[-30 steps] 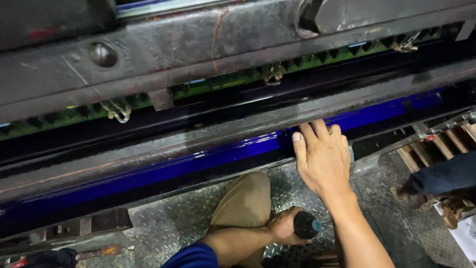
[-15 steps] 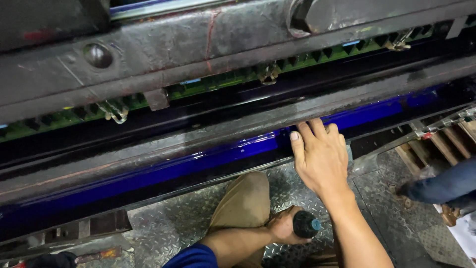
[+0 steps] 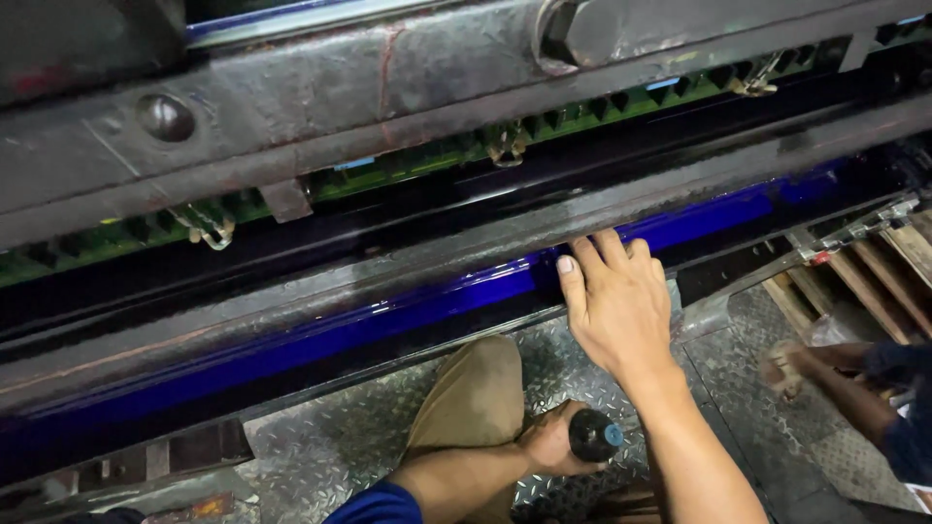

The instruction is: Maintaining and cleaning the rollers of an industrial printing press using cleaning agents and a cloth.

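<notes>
Two hands are at work by a printing machine: the right hand [image 3: 621, 306] lies flat with fingers [image 3: 594, 260] spread open, their tips on the glossy blue ink roller [image 3: 388, 325] under the grey metal bar [image 3: 320, 92]. The left hand [image 3: 549, 442], resting beside a tan-trousered knee [image 3: 476, 388] above the diamond-plate floor [image 3: 330, 442], has fingers closed around a dark handle [image 3: 594, 435] with a blue end

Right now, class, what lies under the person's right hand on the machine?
Under the right hand runs the glossy blue roller, showing on both sides. The fingertips tuck beneath the grey metal bar, so what they touch is hidden. Below the wrist lies diamond-patterned steel flooring.
</notes>
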